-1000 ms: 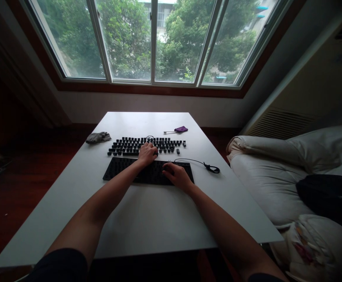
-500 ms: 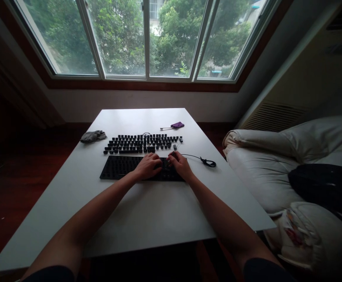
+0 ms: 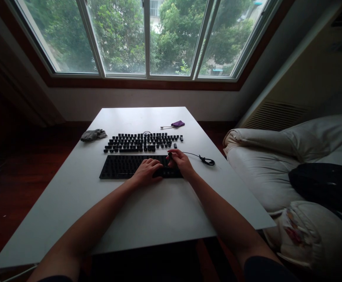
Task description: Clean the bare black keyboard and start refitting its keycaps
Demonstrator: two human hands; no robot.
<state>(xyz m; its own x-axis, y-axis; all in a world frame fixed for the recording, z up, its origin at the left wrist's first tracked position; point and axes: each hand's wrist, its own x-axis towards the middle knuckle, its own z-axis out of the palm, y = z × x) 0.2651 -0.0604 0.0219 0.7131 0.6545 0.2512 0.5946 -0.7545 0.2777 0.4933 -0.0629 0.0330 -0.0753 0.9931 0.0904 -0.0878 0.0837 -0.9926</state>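
Note:
A black keyboard [image 3: 120, 166] lies on the white table in front of me, its right part half covered by my hands. My left hand [image 3: 148, 170] rests on its middle and front edge with fingers stretched out, holding nothing. Over the keyboard's right end, my right hand [image 3: 180, 161] is closed in a pinch. Between its fingertips is a small dark piece [image 3: 170, 155] that looks like a keycap; fine detail there is too small to make out. Just behind the keyboard stand rows of loose black keycaps [image 3: 133, 150].
A coiled black cable [image 3: 207, 161] lies right of the keyboard. Farther back on the table [image 3: 147, 211] are a purple pouch [image 3: 178, 123] with a thin stick beside it and, at the left edge, a crumpled grey cloth [image 3: 93, 135]. A pale sofa [image 3: 256, 164] stands to the right.
My right hand has risen and turned slightly, and the dark piece now shows at its fingertips. Thin wires seen above that hand earlier no longer show there. My left hand has barely moved.

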